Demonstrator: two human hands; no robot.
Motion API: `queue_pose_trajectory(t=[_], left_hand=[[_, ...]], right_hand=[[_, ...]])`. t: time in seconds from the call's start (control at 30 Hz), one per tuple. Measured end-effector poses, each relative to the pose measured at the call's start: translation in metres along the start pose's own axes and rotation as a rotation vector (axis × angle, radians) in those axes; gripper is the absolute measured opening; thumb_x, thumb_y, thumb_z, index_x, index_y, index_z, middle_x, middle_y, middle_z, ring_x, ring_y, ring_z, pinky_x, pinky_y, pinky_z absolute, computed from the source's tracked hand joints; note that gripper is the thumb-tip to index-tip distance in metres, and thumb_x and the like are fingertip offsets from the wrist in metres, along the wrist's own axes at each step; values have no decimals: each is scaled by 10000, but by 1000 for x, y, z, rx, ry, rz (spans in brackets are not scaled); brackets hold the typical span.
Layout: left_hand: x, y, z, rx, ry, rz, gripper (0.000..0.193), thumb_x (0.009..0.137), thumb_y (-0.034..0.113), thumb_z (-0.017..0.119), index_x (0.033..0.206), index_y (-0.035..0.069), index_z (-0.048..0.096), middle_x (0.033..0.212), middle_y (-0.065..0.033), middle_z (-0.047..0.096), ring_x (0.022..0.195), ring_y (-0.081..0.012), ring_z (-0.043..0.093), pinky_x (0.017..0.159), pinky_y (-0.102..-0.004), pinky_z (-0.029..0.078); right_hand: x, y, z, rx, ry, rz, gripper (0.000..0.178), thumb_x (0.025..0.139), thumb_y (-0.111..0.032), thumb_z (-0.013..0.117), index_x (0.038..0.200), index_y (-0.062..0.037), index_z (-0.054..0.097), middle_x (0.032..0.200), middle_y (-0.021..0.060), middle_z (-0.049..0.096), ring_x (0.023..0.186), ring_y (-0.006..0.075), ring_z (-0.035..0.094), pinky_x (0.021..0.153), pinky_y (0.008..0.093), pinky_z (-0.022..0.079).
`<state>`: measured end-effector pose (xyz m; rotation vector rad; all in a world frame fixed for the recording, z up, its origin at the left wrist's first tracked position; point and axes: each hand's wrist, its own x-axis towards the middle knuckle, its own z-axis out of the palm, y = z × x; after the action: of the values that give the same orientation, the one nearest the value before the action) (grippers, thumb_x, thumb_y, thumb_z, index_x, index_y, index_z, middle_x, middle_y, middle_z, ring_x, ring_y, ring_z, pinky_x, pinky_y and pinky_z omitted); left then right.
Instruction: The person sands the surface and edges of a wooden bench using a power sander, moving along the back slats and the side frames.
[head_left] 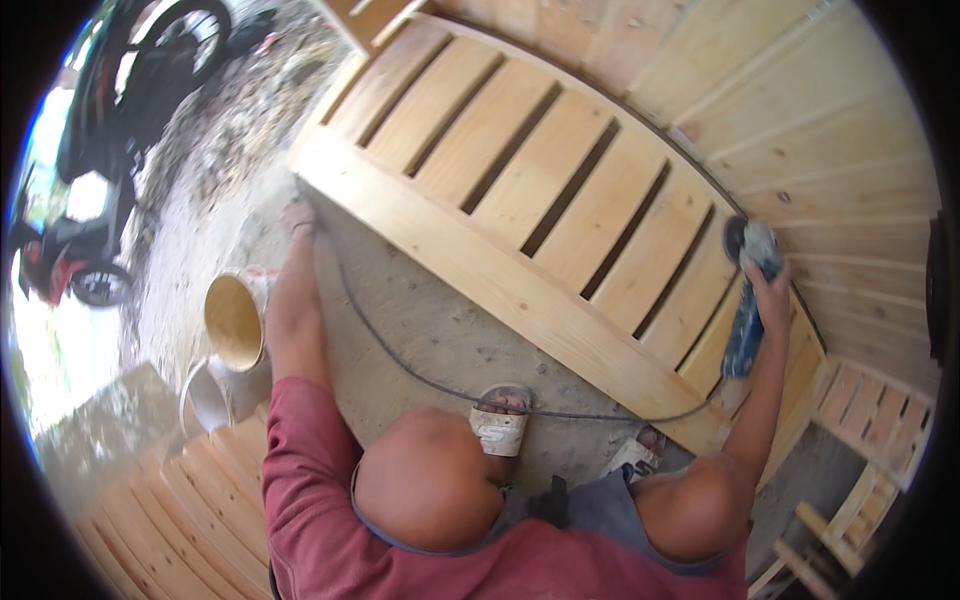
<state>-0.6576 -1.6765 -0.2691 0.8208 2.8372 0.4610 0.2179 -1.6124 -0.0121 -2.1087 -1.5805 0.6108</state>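
Note:
My right hand (770, 290) is closed around a blue angle grinder (745, 335) with a worn, dusty head. Its dark round disc (735, 240) is at the back edge of a slatted wooden seat (550, 165), beside the upright plank panel. My left arm reaches forward to the seat's far left corner. There, my left hand (297, 216) is blurred beside the front rail (450, 245), and its fingers cannot be made out. A dark power cord (400, 372) curves from near that hand across the ground towards the grinder.
A plank panel (800, 110) rises behind the seat. Two pale buckets (237, 320) stand left of my arm, above a slatted wooden piece (180, 510). My sandalled feet (500, 425) are close to the cord. Motorcycles (100, 210) are at the far left; wooden frames (850, 520) stand lower right.

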Motion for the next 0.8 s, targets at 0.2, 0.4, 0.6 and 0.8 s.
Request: queue_pose_trajectory(t=[0.2, 0.4, 0.6, 0.8], left_hand=[[173, -114, -110, 1047, 173, 671, 282, 968, 283, 512, 1003, 110, 733, 958, -122, 759, 834, -282, 737, 705, -441, 582], [116, -26, -169, -863, -87, -96, 335, 1027, 167, 368, 1199, 56, 633, 587, 28, 425, 411, -113, 391, 344, -270, 334], [-135, 81, -234, -212, -521, 65, 495, 1056, 153, 341, 1544, 205, 404, 598, 64, 351, 408, -55, 316, 321, -244, 288], [-210, 93, -255, -582, -623, 115, 491, 1050, 150, 413, 1533, 67, 389, 634, 67, 348, 457, -25, 317, 345, -204, 267]], right_hand=[[46, -11, 36, 160, -16, -82, 924, 800, -495, 791, 1420, 64, 395, 1326, 240, 586, 1234, 323, 579, 1060, 393, 432], [4, -15, 7, -3, -87, 69, 1011, 789, -524, 791, 1486, 17, 298, 1327, 269, 588, 1237, 348, 592, 1040, 403, 453], [-71, -11, 6, -28, -205, -31, 995, 773, -503, 790, 1516, -82, 279, 1166, 302, 664, 1099, 446, 661, 980, 449, 503], [-138, -12, 9, -99, -461, -111, 935, 780, -373, 826, 1486, -108, 273, 1219, 295, 633, 1157, 457, 628, 989, 478, 491]])
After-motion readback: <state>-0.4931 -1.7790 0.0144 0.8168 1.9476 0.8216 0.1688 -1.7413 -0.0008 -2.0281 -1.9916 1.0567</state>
